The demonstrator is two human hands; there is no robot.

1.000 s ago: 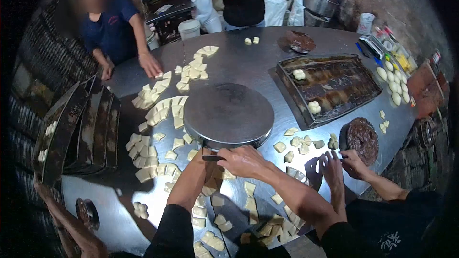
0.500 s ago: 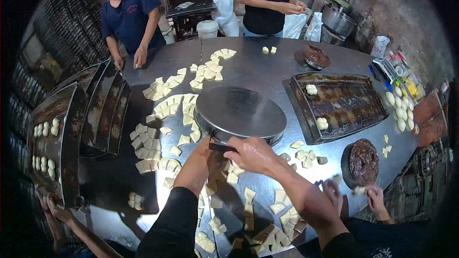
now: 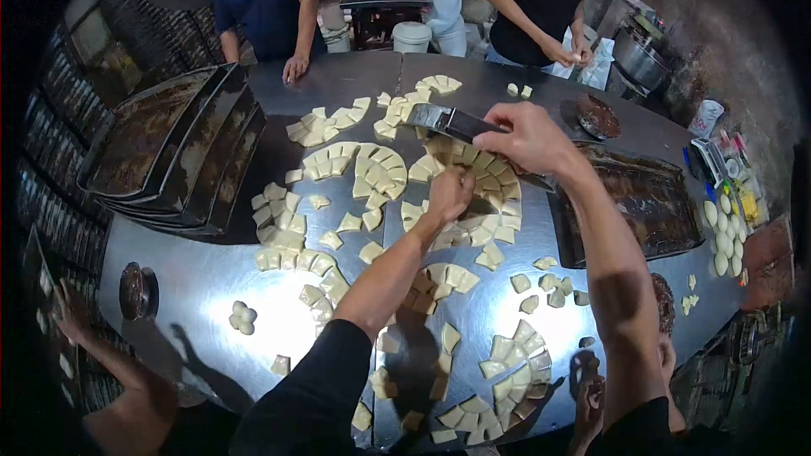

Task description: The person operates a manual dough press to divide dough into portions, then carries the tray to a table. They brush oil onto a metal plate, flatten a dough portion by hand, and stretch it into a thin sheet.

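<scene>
My right hand (image 3: 528, 139) grips the dark handle of the metal pan (image 3: 435, 117), held tilted above the cut dough; much of the pan's shape is hard to make out. Below it, my left hand (image 3: 452, 194) is curled closed among the dough pieces (image 3: 494, 181); what its fingers hold, if anything, is hidden. Curved rows of pale dough wedges (image 3: 329, 160) lie to the left of both hands. More cut dough (image 3: 519, 371) is spread nearer to me.
Stacked dark trays (image 3: 182, 152) stand at left, another tray (image 3: 642, 203) at right. Two people (image 3: 270, 0) (image 3: 545, 0) stand across the metal table (image 3: 190, 266); other people's arms reach in at lower left and lower right. Dough balls (image 3: 243, 318) and bowls of dark filling (image 3: 598, 116) rest on the table.
The round pan has gone from flat to tilted, uncovering cut dough. My right hand has moved up and right with it; my left hand has moved onto the dough. The lower-left tray has moved left.
</scene>
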